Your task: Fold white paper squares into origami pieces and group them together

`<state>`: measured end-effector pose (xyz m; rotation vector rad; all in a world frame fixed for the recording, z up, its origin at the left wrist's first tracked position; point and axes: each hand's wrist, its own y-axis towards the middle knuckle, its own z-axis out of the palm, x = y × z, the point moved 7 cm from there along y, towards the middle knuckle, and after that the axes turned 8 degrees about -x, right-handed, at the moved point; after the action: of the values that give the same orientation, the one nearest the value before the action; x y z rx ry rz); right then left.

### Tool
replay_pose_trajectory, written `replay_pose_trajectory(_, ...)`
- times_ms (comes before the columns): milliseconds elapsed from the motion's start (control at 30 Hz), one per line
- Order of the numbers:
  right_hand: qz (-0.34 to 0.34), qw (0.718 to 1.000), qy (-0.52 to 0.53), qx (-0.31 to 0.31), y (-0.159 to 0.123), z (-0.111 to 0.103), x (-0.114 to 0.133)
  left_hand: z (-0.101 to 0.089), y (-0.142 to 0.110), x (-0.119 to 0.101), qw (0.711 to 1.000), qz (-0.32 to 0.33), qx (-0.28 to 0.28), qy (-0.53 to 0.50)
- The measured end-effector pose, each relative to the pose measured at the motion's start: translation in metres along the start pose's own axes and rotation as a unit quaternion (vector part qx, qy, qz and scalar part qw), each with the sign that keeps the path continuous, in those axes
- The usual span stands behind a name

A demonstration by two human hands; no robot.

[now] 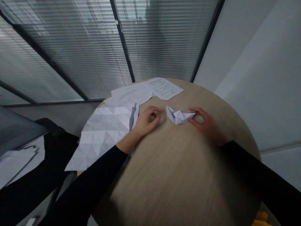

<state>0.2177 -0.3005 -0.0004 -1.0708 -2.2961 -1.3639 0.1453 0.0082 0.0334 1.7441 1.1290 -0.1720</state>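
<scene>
A small white folded paper boat (pixel 179 115) sits on the round wooden table (pixel 178 169). My right hand (pixel 205 123) rests on the table at the boat's right end, with thumb and forefinger pinching its tip. My left hand (pixel 147 121) lies a little to the left of the boat, not touching it, with fingers curled loosely and nothing visible in them. Both arms wear black sleeves.
A large creased white sheet (pixel 104 133) hangs over the table's left edge beside my left wrist. Printed pages (pixel 150 89) lie at the far edge. A black chair with white paper (pixel 16 161) stands at the left. Something yellow (pixel 261 218) shows at the bottom right.
</scene>
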Motion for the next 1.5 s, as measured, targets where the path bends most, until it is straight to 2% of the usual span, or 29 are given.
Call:
replay_pose_trajectory(133,-0.001,0.999,0.011,0.031,-0.003,0.005,0.001,0.001,0.0,0.001,1.0,-0.003,0.007,0.01)
replay_pose_trajectory(367,-0.129,0.991,-0.009,0.032,0.008,0.0,0.035,0.003,-0.001,-0.001,1.0,0.001,0.03,0.005)
replay_pose_trajectory(500,-0.129,0.99,-0.042,0.043,0.016,0.008,0.042,0.008,-0.003,-0.006,0.997,0.017,0.07,-0.007)
replay_pose_trajectory(600,-0.113,0.989,-0.057,0.071,0.017,0.019,0.038,0.009,-0.003,-0.008,0.996,0.026,0.082,-0.004)
replay_pose_trajectory(733,-0.136,0.985,-0.056,0.094,0.012,0.023,0.033,0.01,-0.002,-0.007,0.996,0.031,0.086,-0.008)
replay_pose_trajectory(833,-0.155,0.981,-0.058,0.1,0.008,0.022,0.03,0.01,-0.002,-0.006,0.996,0.032,0.088,-0.009)
replay_pose_trajectory(1033,-0.145,0.983,-0.067,0.093,0.006,0.023,0.025,0.011,-0.003,-0.007,0.995,0.035,0.087,-0.016)
replay_pose_trajectory(1167,-0.17,0.978,-0.072,0.096,0.005,0.024,0.028,0.012,-0.004,-0.006,0.995,0.023,0.092,-0.011)
replay_pose_trajectory(1367,-0.143,0.985,-0.079,0.052,0.011,0.01,0.013,0.012,-0.004,-0.003,0.996,0.012,0.088,-0.016)
replay_pose_trajectory(1500,-0.114,0.988,-0.106,-0.003,0.023,-0.013,-0.004,0.012,-0.005,-0.002,0.996,0.014,0.089,-0.016)
